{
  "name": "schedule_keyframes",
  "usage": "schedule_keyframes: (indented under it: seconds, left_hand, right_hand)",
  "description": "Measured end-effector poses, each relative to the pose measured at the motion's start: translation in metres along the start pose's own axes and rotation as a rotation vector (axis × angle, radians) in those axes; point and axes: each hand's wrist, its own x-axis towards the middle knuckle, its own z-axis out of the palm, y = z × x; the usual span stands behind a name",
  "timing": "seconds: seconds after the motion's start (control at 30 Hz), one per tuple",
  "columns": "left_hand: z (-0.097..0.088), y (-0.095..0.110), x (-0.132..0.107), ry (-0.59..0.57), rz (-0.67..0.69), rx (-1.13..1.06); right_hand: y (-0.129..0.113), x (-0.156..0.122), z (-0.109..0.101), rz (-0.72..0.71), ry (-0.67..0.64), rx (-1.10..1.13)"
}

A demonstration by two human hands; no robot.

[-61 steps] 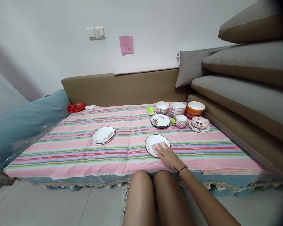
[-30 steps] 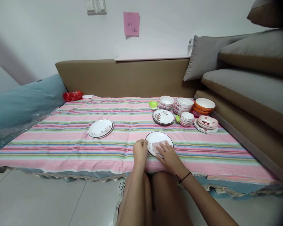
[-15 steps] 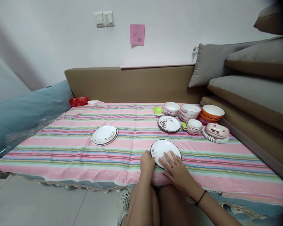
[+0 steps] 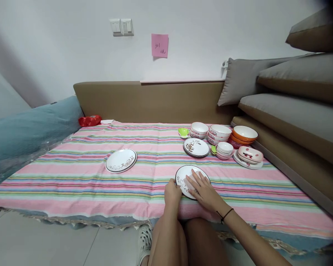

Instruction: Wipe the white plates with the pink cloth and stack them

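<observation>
A white plate with a dark rim [image 4: 184, 175] lies on the striped cloth [image 4: 144, 173] near the front edge. My right hand [image 4: 204, 190] presses flat on a pale pink wiping cloth [image 4: 189, 181] that lies on the plate, fingers stretched out. My left hand [image 4: 172, 191] is curled at the plate's left rim and holds it. A second white plate [image 4: 121, 160] lies to the left.
At the back right stand a patterned plate stack [image 4: 196, 147], white bowls [image 4: 199, 129], an orange bowl [image 4: 244, 133], small dishes [image 4: 224, 149] and a pink dish [image 4: 250, 154]. A red bag [image 4: 89, 120] lies at the back left. Sofa cushions [image 4: 294, 107] rise on the right.
My left hand has come up and taken the plate's left rim. My right hand with the cloth has slid from the plate's near edge towards its middle. The camera has shifted.
</observation>
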Motion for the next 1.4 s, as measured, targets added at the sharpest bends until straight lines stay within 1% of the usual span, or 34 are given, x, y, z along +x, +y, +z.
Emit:
schedule_keyframes:
  seconds: [0.1, 0.17, 0.27, 0.33, 0.37, 0.4, 0.47, 0.57, 0.63, 0.73, 0.8, 0.83, 0.9, 0.97, 1.03, 1.07, 1.13, 1.2, 1.27, 1.33, 1.4]
  left_hand:
    - [0.001, -0.001, 0.0, 0.001, 0.002, -0.003]
    - [0.002, -0.001, 0.0, 0.001, 0.004, -0.005]
    - [0.002, -0.001, 0.0, 0.001, 0.005, -0.005]
    - [0.002, -0.001, 0.0, -0.001, 0.007, -0.006]
    - [0.002, -0.001, 0.0, -0.004, 0.008, -0.008]
    - [0.002, -0.001, 0.0, -0.006, 0.009, -0.01]
    - [0.002, -0.001, 0.001, -0.011, 0.012, -0.013]
    - [0.001, -0.001, 0.001, -0.011, 0.017, -0.008]
    - [0.002, -0.001, 0.001, -0.004, 0.018, 0.001]
    - [0.003, -0.001, 0.001, 0.006, 0.014, 0.013]
    - [0.004, -0.001, 0.002, 0.011, 0.009, 0.018]
    - [0.004, -0.001, 0.002, 0.014, 0.007, 0.018]
    - [0.005, 0.0, 0.002, 0.018, 0.005, 0.017]
    - [0.005, 0.0, 0.001, 0.018, 0.009, 0.014]
    - [0.005, 0.001, 0.0, 0.02, 0.011, 0.014]
    - [0.005, 0.001, -0.001, 0.021, 0.012, 0.016]
    - [0.005, 0.002, -0.001, 0.022, 0.014, 0.022]
    - [0.005, 0.002, -0.002, 0.018, 0.019, 0.027]
    - [0.005, 0.002, -0.002, 0.012, 0.023, 0.028]
    - [0.005, 0.002, -0.002, 0.008, 0.025, 0.024]
    - [0.006, 0.002, -0.001, 0.007, 0.026, 0.019]
  right_hand:
    - [0.005, -0.003, 0.0, -0.07, 0.038, -0.023]
    - [0.002, -0.009, 0.001, -0.093, 0.045, -0.036]
    - [-0.005, -0.025, 0.001, -0.147, 0.062, -0.054]
    - [-0.003, -0.037, -0.001, -0.206, 0.066, -0.071]
    - [0.0, -0.042, -0.001, -0.213, 0.069, -0.084]
    - [0.004, -0.044, -0.001, -0.197, 0.074, -0.1]
    - [0.011, -0.043, -0.001, -0.115, 0.079, -0.129]
    - [0.01, -0.029, 0.001, 0.004, 0.066, -0.125]
    - [0.001, -0.021, 0.0, 0.0, 0.048, -0.068]
    - [-0.009, -0.024, -0.009, -0.126, -0.005, 0.065]
    - [-0.006, -0.031, -0.018, -0.175, -0.066, 0.116]
    - [-0.001, -0.034, -0.022, -0.174, -0.097, 0.117]
    - [0.011, -0.035, -0.027, -0.129, -0.127, 0.074]
    - [0.018, -0.03, -0.026, -0.052, -0.108, 0.007]
    - [0.017, -0.024, -0.021, 0.033, -0.058, -0.038]
    - [0.014, -0.022, -0.018, 0.052, -0.038, -0.04]
    - [0.005, -0.023, -0.016, 0.001, -0.027, -0.003]
    - [-0.001, -0.032, -0.018, -0.136, -0.055, 0.056]
    - [0.003, -0.045, -0.023, -0.242, -0.085, 0.082]
    - [0.014, -0.053, -0.024, -0.236, -0.076, 0.053]
    - [0.029, -0.053, -0.021, -0.146, -0.036, -0.009]
